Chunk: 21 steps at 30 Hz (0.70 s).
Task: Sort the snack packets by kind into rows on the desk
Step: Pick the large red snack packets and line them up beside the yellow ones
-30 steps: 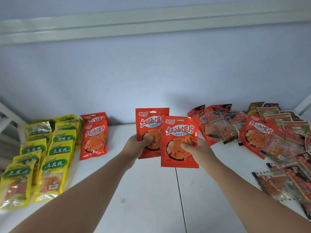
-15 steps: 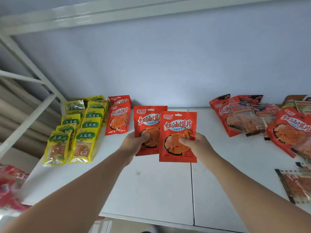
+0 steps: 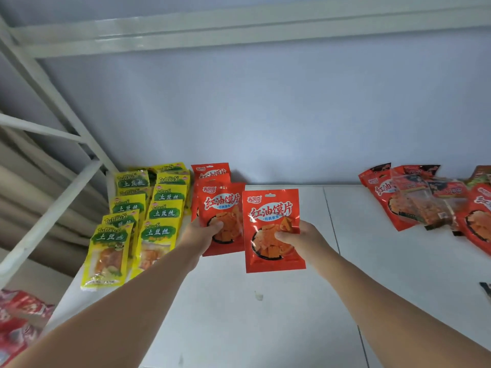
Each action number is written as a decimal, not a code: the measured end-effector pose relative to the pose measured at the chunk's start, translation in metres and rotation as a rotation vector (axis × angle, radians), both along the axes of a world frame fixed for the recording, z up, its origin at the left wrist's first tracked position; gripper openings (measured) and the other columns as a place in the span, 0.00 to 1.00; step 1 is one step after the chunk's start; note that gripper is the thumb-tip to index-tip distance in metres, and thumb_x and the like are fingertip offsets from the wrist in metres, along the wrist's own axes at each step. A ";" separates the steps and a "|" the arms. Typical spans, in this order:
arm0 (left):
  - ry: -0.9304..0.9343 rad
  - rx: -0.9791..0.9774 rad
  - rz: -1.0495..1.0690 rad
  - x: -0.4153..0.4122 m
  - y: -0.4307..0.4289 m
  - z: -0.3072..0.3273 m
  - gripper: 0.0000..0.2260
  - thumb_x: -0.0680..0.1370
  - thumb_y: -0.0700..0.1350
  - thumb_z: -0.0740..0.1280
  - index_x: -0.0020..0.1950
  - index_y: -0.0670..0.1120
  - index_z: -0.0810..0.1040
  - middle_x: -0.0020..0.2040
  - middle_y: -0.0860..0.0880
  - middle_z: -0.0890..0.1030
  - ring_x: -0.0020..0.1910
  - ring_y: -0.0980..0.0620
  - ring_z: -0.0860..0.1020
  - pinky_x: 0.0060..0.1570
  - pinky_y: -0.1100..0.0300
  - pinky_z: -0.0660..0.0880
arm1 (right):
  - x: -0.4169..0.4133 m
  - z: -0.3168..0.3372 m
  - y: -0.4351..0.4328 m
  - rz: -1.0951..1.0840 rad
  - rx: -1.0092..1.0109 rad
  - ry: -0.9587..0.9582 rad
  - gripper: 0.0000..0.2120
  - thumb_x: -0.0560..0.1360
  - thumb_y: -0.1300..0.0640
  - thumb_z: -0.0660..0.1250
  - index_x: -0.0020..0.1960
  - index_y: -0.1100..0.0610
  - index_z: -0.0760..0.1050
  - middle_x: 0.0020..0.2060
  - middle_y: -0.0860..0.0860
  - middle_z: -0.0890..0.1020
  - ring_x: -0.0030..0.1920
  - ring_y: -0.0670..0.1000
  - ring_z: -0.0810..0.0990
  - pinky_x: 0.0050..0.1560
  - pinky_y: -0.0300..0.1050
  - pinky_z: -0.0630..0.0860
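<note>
The left hand (image 3: 200, 236) has a closed grip on a glossy red foil snack packet (image 3: 225, 205), with the thumb across its lower front and the fingers hidden behind. The packet is upright, in front of the short row of matching red packets (image 3: 211, 172) at the back left of the white counter (image 3: 265, 314). The right hand (image 3: 301, 241) grips a second identical red packet (image 3: 273, 258) the same way, just beside the first. Two columns of yellow packets (image 3: 164, 211) line the counter's left edge. A mixed pile of red packets (image 3: 414, 205) lies well apart at the right. White counter surface shows between that pile and the held packets, and in front of them.
</note>
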<state>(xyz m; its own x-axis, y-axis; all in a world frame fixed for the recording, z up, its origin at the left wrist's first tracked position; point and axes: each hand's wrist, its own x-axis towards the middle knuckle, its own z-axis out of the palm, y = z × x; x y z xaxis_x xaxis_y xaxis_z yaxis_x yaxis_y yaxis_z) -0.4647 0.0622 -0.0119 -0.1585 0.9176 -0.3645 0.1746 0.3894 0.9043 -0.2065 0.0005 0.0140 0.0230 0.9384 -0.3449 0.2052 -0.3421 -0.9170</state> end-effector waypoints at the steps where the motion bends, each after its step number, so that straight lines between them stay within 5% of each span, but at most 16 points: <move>1: 0.007 -0.004 -0.008 -0.009 0.007 -0.003 0.14 0.77 0.45 0.75 0.61 0.52 0.79 0.53 0.52 0.85 0.52 0.49 0.83 0.56 0.48 0.80 | -0.012 -0.002 0.004 -0.002 -0.004 -0.010 0.09 0.77 0.47 0.72 0.56 0.43 0.78 0.51 0.41 0.84 0.54 0.45 0.80 0.50 0.40 0.75; 8: 0.144 -0.097 -0.075 -0.048 0.037 -0.029 0.20 0.77 0.46 0.75 0.67 0.51 0.75 0.52 0.50 0.82 0.43 0.54 0.80 0.35 0.62 0.73 | -0.068 -0.023 0.006 -0.028 -0.037 -0.044 0.07 0.76 0.48 0.73 0.53 0.40 0.78 0.48 0.38 0.85 0.52 0.43 0.81 0.47 0.37 0.76; 11: 0.126 -0.112 -0.079 -0.048 0.046 -0.038 0.21 0.78 0.45 0.75 0.69 0.52 0.73 0.53 0.50 0.82 0.45 0.51 0.80 0.37 0.60 0.74 | -0.073 -0.028 0.008 -0.044 -0.065 -0.054 0.10 0.77 0.50 0.73 0.57 0.42 0.79 0.52 0.42 0.86 0.56 0.47 0.82 0.61 0.49 0.78; 15: 0.127 -0.132 -0.073 -0.044 0.061 -0.040 0.20 0.78 0.47 0.74 0.68 0.49 0.77 0.57 0.47 0.83 0.53 0.44 0.82 0.54 0.49 0.80 | -0.075 -0.029 0.021 -0.032 -0.084 -0.069 0.11 0.77 0.50 0.73 0.59 0.43 0.79 0.53 0.43 0.86 0.57 0.48 0.82 0.64 0.53 0.77; 21: 0.249 -0.157 -0.079 -0.047 0.080 -0.038 0.18 0.78 0.51 0.74 0.65 0.46 0.78 0.54 0.47 0.83 0.48 0.46 0.82 0.45 0.55 0.77 | -0.091 -0.037 0.043 -0.028 -0.102 -0.038 0.13 0.76 0.49 0.74 0.60 0.45 0.80 0.53 0.44 0.86 0.57 0.49 0.83 0.65 0.55 0.77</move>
